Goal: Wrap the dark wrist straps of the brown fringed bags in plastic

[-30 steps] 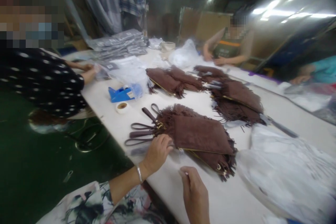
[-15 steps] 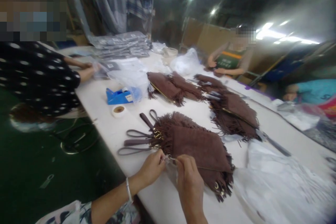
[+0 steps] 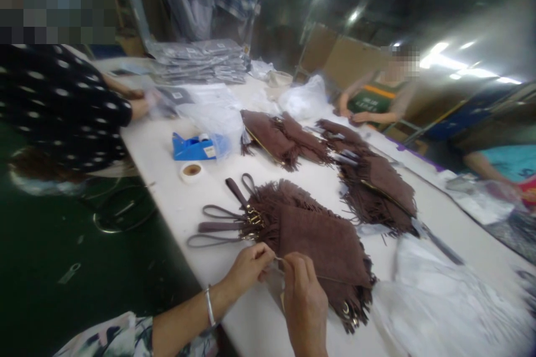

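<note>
1. The left hand [image 3: 250, 266] and the right hand [image 3: 305, 297] have their fingertips pinched together on a thin pale strip [image 3: 278, 259] stretched between them, at the near edge of a brown fringed pouch [image 3: 320, 237]; whether the strip joins the pouch cannot be told.
2. The strip looks light and flimsy, likely easy to lose; a fingertip pinch near each end should suit it.
3. The pouch lies on a pile of similar ones on the white surface [image 3: 251, 321]. It looks soft, suede-like and light; its flat body should grip better than the loose fringe.
4. Whether the pouch contains anything cannot be told.
5. Clear plastic bags [image 3: 444, 295] lie to the right, contents unclear; grey folded items fill a stack of clear packages [image 3: 201, 61] at the far left.
</note>
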`<state>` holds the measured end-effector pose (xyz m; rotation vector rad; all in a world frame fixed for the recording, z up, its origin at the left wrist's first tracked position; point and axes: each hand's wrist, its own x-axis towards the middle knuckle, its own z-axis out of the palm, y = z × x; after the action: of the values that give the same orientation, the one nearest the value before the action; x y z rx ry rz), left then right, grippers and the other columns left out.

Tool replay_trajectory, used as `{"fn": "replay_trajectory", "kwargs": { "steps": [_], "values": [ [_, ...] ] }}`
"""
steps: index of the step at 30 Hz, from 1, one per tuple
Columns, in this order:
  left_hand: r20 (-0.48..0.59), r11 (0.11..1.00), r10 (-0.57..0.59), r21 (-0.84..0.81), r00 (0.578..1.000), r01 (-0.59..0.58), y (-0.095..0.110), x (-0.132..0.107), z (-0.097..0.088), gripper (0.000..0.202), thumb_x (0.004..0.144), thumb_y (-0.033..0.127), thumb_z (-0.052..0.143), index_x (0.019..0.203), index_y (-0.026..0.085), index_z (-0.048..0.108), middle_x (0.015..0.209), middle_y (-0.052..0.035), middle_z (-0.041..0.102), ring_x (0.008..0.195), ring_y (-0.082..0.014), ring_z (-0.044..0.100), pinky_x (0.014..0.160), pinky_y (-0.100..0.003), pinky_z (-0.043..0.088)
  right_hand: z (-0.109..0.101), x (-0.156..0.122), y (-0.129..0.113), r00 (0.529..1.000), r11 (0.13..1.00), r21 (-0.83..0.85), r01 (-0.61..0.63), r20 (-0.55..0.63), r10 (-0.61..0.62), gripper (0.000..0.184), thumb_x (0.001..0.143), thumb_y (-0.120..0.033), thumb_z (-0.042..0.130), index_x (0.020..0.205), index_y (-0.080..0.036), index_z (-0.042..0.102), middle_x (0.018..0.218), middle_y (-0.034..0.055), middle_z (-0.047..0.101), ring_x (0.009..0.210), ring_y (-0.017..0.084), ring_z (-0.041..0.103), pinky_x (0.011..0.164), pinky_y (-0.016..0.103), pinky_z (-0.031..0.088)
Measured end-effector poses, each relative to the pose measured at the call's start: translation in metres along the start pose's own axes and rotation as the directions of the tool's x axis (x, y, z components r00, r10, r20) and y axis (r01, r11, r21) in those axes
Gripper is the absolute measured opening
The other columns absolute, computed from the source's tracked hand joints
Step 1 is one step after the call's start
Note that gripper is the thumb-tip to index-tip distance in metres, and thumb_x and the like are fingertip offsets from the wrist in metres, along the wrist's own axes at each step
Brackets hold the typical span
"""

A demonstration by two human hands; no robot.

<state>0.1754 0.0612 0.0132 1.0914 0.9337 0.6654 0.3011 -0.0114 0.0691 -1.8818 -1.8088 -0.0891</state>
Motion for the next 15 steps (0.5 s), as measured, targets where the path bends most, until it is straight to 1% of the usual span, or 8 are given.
{"fn": "replay_trajectory", "kwargs": {
  "steps": [2,4,8,12,15],
  "values": [
    [0.004,0.999,-0.039,-0.019,0.999,0.04,-0.003,0.001,-0.002,0.035,0.084,0.05,0.057,0.077,0.016,0.057,0.064,0.0004,0.057,0.051,-0.0109,0.05,0.047,-0.02,0.035,-0.002,0.001,0.0,1.0,1.0,0.002,0.019,-0.019,-0.019,0.024,0.1,-0.027,0.034,0.1,-0.022,0.057,0.097,0.0077,0.063,0.086,0.018,0.065,0.066,0.026,0.047],
    [0.01,0.999,-0.046,0.0,0.999,0.046,-0.007,-0.001,-0.005,0.032,0.085,0.048,0.055,0.077,0.016,0.056,0.063,-0.0002,0.059,0.049,-0.0112,0.051,0.046,-0.021,0.034,-0.004,0.001,0.0,1.0,1.0,0.003,0.024,-0.02,-0.024,0.024,0.1,-0.03,0.034,0.099,-0.022,0.057,0.096,0.0078,0.064,0.085,0.019,0.065,0.067,0.027,0.048],
    [0.006,0.997,0.028,0.067,1.0,-0.029,-0.012,-0.006,-0.011,0.029,0.088,0.045,0.053,0.079,0.018,0.054,0.061,-0.0003,0.061,0.051,-0.0129,0.054,0.048,-0.022,0.034,-0.007,0.001,-0.001,1.0,1.0,0.017,0.011,0.024,-0.011,0.025,0.1,-0.034,0.034,0.097,-0.022,0.057,0.095,0.0076,0.063,0.082,0.018,0.065,0.068,0.027,0.048],
    [0.001,0.989,0.081,0.125,0.997,-0.081,-0.005,-0.012,-0.012,0.025,0.089,0.04,0.053,0.079,0.018,0.054,0.061,-0.0011,0.063,0.057,-0.0155,0.059,0.054,-0.023,0.039,-0.006,0.002,-0.002,0.999,1.0,0.021,0.005,0.053,-0.006,0.024,0.1,-0.034,0.036,0.098,-0.022,0.056,0.095,0.0075,0.063,0.081,0.018,0.064,0.068,0.026,0.048],
    [-0.012,0.976,0.094,0.197,0.996,-0.09,0.002,-0.014,-0.011,0.021,0.089,0.036,0.054,0.077,0.018,0.054,0.062,-0.0017,0.065,0.059,-0.0164,0.06,0.056,-0.024,0.039,-0.004,0.003,-0.002,0.998,1.0,0.003,0.003,0.064,-0.004,0.023,0.1,-0.034,0.037,0.098,-0.022,0.057,0.096,0.0078,0.063,0.082,0.019,0.064,0.068,0.027,0.047]
  ]
}}
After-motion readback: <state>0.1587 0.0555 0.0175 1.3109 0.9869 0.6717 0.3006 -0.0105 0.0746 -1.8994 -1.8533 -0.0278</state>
